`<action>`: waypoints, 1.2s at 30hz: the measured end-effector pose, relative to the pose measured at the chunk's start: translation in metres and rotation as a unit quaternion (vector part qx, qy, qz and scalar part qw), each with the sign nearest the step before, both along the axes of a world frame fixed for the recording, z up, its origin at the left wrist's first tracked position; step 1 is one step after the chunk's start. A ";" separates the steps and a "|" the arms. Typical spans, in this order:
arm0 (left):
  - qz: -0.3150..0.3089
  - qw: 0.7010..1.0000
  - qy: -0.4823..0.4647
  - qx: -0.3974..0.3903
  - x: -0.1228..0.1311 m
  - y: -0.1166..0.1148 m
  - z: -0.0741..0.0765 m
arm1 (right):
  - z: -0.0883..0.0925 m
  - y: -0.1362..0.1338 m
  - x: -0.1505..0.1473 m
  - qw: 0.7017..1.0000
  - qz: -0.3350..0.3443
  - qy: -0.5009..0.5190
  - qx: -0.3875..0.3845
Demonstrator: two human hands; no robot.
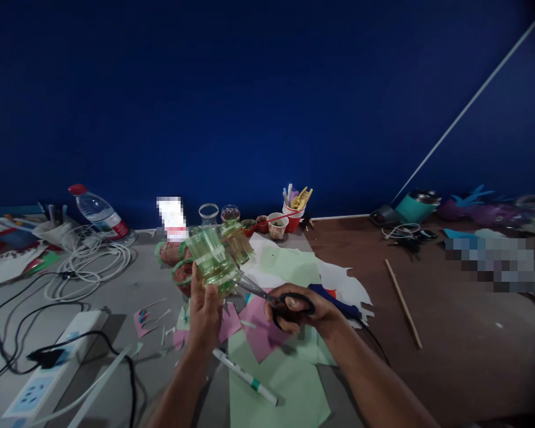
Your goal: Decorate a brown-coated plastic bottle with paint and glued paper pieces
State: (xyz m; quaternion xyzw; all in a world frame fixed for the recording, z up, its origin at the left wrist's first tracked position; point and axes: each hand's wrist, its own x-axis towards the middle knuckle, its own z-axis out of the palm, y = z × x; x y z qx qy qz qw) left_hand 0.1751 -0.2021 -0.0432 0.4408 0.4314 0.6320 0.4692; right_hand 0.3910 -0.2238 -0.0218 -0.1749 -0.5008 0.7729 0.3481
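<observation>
My left hand (206, 312) is closed around a clear green plastic container (210, 252), which looks like a cut bottle piece and is tilted. In my right hand (294, 309) is a pair of scissors (261, 290) with black handles. Their blade tips reach the container's lower right rim; whether they cut into it I cannot tell. A second greenish clear container (238, 242) stands just behind. Below my hands lie pink paper (261, 339), a light green sheet (271, 386) and a white marker with a green band (245, 376).
Brown pots with green rims (182, 274) stand behind my left hand. A blue tool (345, 307), maybe a glue gun, lies beyond my right wrist. At left are a power strip (56, 362), cables and a water bottle (102, 217); at right, a wooden stick (402, 303).
</observation>
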 end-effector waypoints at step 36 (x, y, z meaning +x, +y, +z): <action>-0.040 0.997 0.060 0.018 0.019 -0.010 -0.007 | 0.004 0.003 -0.009 0.997 -0.065 -0.052 -0.001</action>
